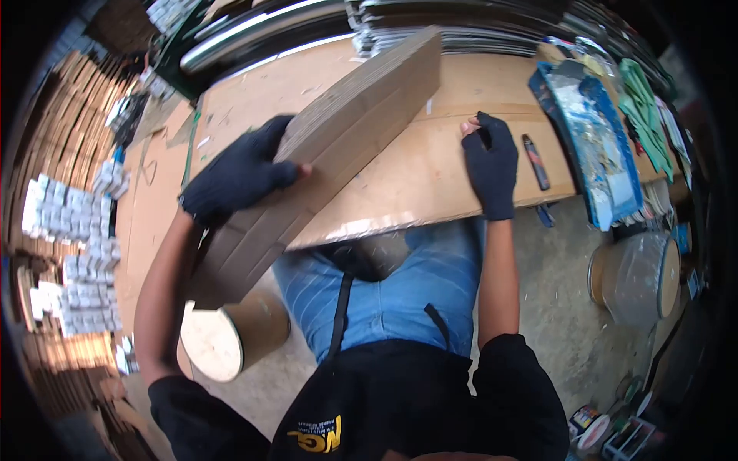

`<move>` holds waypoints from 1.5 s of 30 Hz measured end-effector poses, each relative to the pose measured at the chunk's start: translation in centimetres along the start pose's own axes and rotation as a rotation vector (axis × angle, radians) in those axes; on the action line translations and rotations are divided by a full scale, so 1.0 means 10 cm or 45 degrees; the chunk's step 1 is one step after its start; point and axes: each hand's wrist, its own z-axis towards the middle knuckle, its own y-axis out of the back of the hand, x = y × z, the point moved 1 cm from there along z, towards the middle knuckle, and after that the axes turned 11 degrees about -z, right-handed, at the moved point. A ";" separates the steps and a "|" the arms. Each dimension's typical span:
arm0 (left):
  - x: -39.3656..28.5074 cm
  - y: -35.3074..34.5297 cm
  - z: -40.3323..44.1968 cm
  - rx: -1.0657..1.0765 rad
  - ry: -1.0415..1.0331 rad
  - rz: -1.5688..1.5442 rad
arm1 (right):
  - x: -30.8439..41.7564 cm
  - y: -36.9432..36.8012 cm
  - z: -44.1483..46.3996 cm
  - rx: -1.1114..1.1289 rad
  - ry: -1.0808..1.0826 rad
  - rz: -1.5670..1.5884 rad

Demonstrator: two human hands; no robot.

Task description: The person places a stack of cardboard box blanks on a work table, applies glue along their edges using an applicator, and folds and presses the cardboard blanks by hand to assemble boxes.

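A stack of flat brown cardboard sheets stands on edge, tilted across the workbench, its lower end hanging past the front edge. My left hand, in a black fingerless glove, is closed around its left part, with the thumb on the near face. Over the right half of the bench is my right hand, gloved the same way. Its fingers are curled together, and whether anything is in them is hidden. Just right of that hand lies a dark box cutter with a red mark.
The workbench has a cardboard top. A blue tray with smeared contents sits at its right end, beside a green cloth. Spools stand on the floor. White bundles are stacked at left, and flat sheets lie behind the bench.
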 end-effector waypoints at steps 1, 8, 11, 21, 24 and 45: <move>0.05 0.00 0.02 -0.028 -0.172 0.040 | 0.04 0.00 0.00 0.049 0.037 0.016; -0.05 -0.01 -0.05 0.023 -0.042 0.169 | 0.06 0.05 -0.03 0.262 0.101 -0.210; -0.45 0.05 -0.02 0.301 0.313 -0.144 | 0.06 0.05 -0.04 0.284 0.062 -0.208; 0.06 -0.08 -0.05 -0.135 -0.144 0.205 | 0.26 -0.10 0.01 0.148 0.044 0.141; -0.08 -0.08 -0.08 -0.047 -0.221 0.174 | 0.59 -0.23 0.10 -0.043 0.517 0.094; -0.16 -0.05 -0.02 -0.072 0.130 -0.057 | 1.17 -0.58 0.14 0.095 0.887 -0.052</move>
